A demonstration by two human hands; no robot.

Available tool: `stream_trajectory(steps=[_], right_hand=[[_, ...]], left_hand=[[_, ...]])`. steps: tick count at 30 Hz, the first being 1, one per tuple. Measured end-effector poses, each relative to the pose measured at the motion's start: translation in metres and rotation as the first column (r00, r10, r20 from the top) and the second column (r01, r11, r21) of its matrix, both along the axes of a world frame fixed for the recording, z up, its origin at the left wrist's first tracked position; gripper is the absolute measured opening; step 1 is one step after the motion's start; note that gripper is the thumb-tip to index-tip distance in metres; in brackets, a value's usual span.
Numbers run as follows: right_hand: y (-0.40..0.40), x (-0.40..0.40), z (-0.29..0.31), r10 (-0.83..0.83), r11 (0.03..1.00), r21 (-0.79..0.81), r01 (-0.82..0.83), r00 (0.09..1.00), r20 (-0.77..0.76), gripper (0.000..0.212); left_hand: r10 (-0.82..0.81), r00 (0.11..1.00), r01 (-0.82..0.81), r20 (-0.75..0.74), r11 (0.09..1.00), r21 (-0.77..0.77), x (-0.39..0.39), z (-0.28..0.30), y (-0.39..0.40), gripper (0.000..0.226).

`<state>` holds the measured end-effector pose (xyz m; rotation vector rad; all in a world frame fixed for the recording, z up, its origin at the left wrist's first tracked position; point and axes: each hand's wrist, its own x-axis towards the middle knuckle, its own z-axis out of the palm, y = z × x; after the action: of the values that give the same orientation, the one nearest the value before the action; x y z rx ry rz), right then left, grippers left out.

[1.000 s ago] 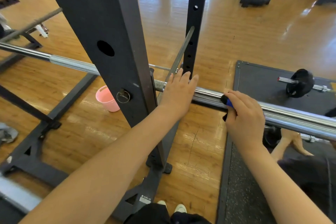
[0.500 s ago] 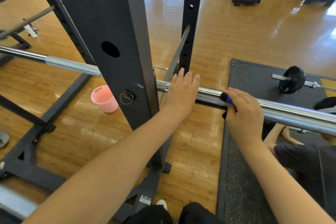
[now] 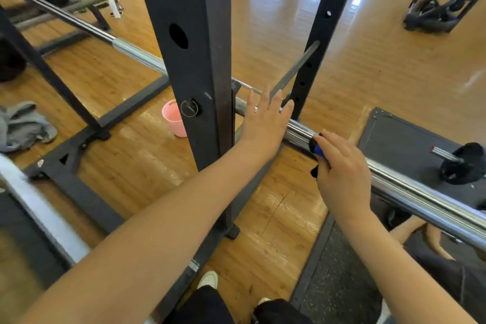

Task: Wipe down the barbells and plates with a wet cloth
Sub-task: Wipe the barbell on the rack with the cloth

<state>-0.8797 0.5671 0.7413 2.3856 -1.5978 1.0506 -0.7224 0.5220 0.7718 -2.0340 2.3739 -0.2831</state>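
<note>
The bar (image 3: 410, 187) runs across the rack (image 3: 194, 60), its chrome sleeve reaching toward the lower right and its thinner shaft passing behind the near upright toward the upper left. The left hand (image 3: 265, 123) lies on the bar just right of that upright, fingers straight and a little spread, palm down on the metal — nothing gripped. The right hand (image 3: 339, 173) sits a short way along the sleeve, fingers curled over the top and clenched round a cloth (image 3: 318, 150) (blue with black edges, only a bit of it showing at the knuckles and under the thumb), which is pressed against the chrome. The two hands are near one another but apart, with bare sleeve between them. On the wood floor behind the near upright stands a pink bucket (image 3: 173, 118), upright, partly hidden by the post. To the right lies a dark mat (image 3: 399, 137), and on it a second, short bar carrying a black plate (image 3: 465, 166). At the far left a grey rag (image 3: 23, 126) lies crumpled on the floor — well away from both hands.
</note>
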Motion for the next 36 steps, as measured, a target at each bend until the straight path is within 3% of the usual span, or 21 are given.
stream_trajectory(steps=[11, 16, 20, 26, 33, 36], right_hand=[[0.003, -0.009, 0.001, 0.021, 0.999, 0.039, -0.02, 1.0, -0.009, 0.036], [0.013, -0.019, 0.004, -0.09, 0.996, 0.018, 0.09, 0.996, -0.004, 0.036], [0.004, -0.004, 0.003, -0.077, 0.997, 0.023, 0.077, 0.997, -0.027, 0.033], [0.016, -0.023, 0.001, -0.11, 0.994, 0.001, 0.11, 0.994, -0.026, 0.038], [0.004, 0.002, -0.001, -0.157, 0.987, -0.019, 0.158, 0.987, 0.045, 0.028], [0.004, 0.002, -0.003, -0.155, 0.988, -0.013, 0.156, 0.987, 0.041, 0.037]], left_hand=[[-0.105, 0.993, 0.107, 0.047, 0.993, -0.051, 0.007, -0.007, 0.006, 0.073], [-0.153, 0.988, 0.153, 0.007, 0.987, -0.038, 0.009, -0.008, 0.001, 0.071], [-0.191, 0.978, 0.188, -0.083, 0.981, -0.046, 0.01, -0.006, -0.002, 0.065], [-0.213, 0.972, 0.21, -0.104, 0.977, -0.036, 0.014, -0.008, -0.003, 0.069], [-0.11, 0.992, 0.115, 0.06, 0.989, -0.093, 0.003, -0.01, 0.001, 0.081], [-0.12, 0.991, 0.127, 0.059, 0.983, -0.135, 0.004, -0.017, -0.001, 0.082]])
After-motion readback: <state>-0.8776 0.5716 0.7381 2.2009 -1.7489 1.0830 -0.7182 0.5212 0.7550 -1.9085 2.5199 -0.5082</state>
